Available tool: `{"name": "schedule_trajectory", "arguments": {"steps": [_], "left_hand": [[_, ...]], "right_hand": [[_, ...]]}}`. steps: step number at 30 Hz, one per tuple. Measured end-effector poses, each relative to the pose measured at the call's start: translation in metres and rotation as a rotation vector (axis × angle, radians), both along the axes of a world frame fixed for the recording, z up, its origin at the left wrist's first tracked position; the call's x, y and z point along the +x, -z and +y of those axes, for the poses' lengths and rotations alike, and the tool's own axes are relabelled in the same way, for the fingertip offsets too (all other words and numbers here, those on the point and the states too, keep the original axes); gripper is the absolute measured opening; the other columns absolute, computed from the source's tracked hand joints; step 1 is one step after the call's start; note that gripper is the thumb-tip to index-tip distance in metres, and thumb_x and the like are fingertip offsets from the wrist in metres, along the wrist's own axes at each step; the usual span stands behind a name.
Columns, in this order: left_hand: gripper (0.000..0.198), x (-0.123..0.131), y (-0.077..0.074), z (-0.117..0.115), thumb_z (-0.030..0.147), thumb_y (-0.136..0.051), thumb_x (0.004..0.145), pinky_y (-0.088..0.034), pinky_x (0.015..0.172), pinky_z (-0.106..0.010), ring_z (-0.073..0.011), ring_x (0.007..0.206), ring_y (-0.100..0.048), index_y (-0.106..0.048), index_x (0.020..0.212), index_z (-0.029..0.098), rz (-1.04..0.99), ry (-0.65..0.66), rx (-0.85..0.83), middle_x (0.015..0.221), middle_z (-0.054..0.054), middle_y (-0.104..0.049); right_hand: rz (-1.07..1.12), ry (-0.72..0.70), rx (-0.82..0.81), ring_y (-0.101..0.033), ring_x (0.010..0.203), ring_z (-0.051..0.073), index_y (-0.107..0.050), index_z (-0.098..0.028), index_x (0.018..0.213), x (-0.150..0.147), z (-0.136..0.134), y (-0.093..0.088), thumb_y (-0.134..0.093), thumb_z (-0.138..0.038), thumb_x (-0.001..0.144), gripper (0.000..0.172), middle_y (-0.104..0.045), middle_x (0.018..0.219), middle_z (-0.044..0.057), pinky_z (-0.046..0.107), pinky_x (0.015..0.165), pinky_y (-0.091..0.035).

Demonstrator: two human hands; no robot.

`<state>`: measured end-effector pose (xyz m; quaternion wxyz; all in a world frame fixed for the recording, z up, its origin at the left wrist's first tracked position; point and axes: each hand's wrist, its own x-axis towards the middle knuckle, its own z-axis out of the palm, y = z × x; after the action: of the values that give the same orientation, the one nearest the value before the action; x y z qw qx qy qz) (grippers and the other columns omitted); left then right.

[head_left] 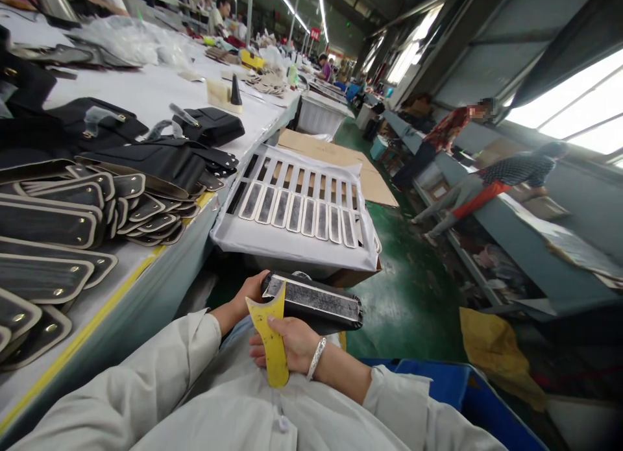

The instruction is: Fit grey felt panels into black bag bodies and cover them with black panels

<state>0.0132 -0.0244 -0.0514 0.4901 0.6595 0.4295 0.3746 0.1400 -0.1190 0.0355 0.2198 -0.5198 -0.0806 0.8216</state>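
My right hand (292, 344) is closed around a yellow flat tool (272, 347) with a curved, notched upper end. The tool's top overlaps the left end of a black case-like piece (316, 302), which has a grey strip edged in white along its side. My left hand (249, 297) grips that piece at its left end, its fingers partly hidden behind it. Beyond my hands, a row of grey panels with pale edges (293, 212) lies on a white-covered rack (292, 243).
At the left, a long table (131, 269) with a yellow edge bears black bags (146, 159) and stacked dark straps (43, 269). Cardboard (335, 159) lies behind the rack. A blue bin (452, 386) stands at my right. Two people bend over a bench farther right.
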Motion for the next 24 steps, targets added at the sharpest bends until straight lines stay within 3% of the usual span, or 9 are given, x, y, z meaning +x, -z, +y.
{"name": "schedule_trajectory", "arguments": {"steps": [4, 8, 14, 17, 20, 22, 24], "left_hand": [[0.017, 0.003, 0.009, 0.000, 0.030, -0.060, 0.067, -0.046, 0.073, -0.034, -0.0213, 0.076, -0.057, -0.058, 0.077, 0.017, -0.068, -0.048, -0.090, 0.075, -0.001, -0.063], [0.022, -0.002, 0.006, 0.000, 0.031, -0.063, 0.066, -0.045, 0.079, -0.035, -0.0215, 0.081, -0.058, -0.058, 0.082, 0.017, -0.136, -0.015, -0.158, 0.081, -0.002, -0.064], [0.063, -0.018, -0.004, -0.001, 0.027, -0.076, 0.052, -0.045, 0.085, -0.033, -0.0240, 0.091, -0.059, -0.057, 0.111, 0.018, -0.257, 0.142, -0.304, 0.097, -0.001, -0.067], [0.059, -0.021, -0.003, -0.002, 0.041, -0.066, 0.066, -0.048, 0.079, -0.035, -0.0231, 0.085, -0.062, -0.054, 0.118, 0.017, -0.334, 0.206, -0.434, 0.094, -0.005, -0.068], [0.063, -0.020, -0.001, -0.007, 0.062, -0.040, 0.079, -0.050, 0.077, -0.038, -0.0244, 0.083, -0.064, -0.053, 0.121, 0.016, -0.464, 0.240, -0.565, 0.092, -0.010, -0.069], [0.075, -0.018, 0.001, -0.012, 0.074, -0.027, 0.080, -0.050, 0.078, -0.039, -0.0270, 0.092, -0.063, -0.051, 0.124, 0.018, -0.628, 0.261, -0.656, 0.100, -0.012, -0.067], [0.084, -0.015, 0.002, -0.016, 0.082, -0.026, 0.074, -0.049, 0.079, -0.039, -0.0302, 0.101, -0.060, -0.050, 0.125, 0.020, -0.733, 0.275, -0.670, 0.107, -0.012, -0.066]], "right_hand": [[0.067, 0.081, -0.030, -0.053, 0.045, 0.010, -0.058, -0.007, 0.085, -0.019, 0.003, 0.003, -0.032, -0.040, 0.097, 0.044, -0.057, 0.060, 0.002, 0.027, 0.055, -0.049], [0.098, 0.113, -0.074, -0.040, 0.039, 0.006, -0.058, -0.008, 0.080, -0.032, 0.003, 0.010, -0.032, -0.050, 0.095, 0.052, -0.047, 0.055, -0.003, 0.023, 0.049, -0.042], [0.168, 0.158, -0.044, -0.035, 0.043, 0.004, -0.059, -0.010, 0.083, -0.037, 0.007, 0.013, -0.045, -0.058, 0.088, 0.051, -0.044, 0.057, -0.005, 0.022, 0.051, -0.039], [0.157, 0.176, -0.037, -0.034, 0.044, 0.004, -0.059, -0.010, 0.083, -0.037, 0.008, 0.012, -0.051, -0.061, 0.083, 0.052, -0.044, 0.057, -0.005, 0.023, 0.052, -0.039], [0.155, 0.197, -0.025, -0.033, 0.044, 0.005, -0.058, -0.010, 0.082, -0.036, 0.008, 0.012, -0.051, -0.061, 0.083, 0.051, -0.045, 0.057, -0.005, 0.023, 0.053, -0.038], [0.168, 0.210, -0.015, -0.034, 0.044, 0.005, -0.058, -0.011, 0.082, -0.036, 0.008, 0.013, -0.051, -0.061, 0.083, 0.050, -0.045, 0.057, -0.005, 0.024, 0.052, -0.038], [0.189, 0.215, -0.008, -0.034, 0.044, 0.005, -0.058, -0.012, 0.082, -0.035, 0.008, 0.015, -0.053, -0.062, 0.082, 0.050, -0.045, 0.056, -0.005, 0.024, 0.052, -0.037]]}}
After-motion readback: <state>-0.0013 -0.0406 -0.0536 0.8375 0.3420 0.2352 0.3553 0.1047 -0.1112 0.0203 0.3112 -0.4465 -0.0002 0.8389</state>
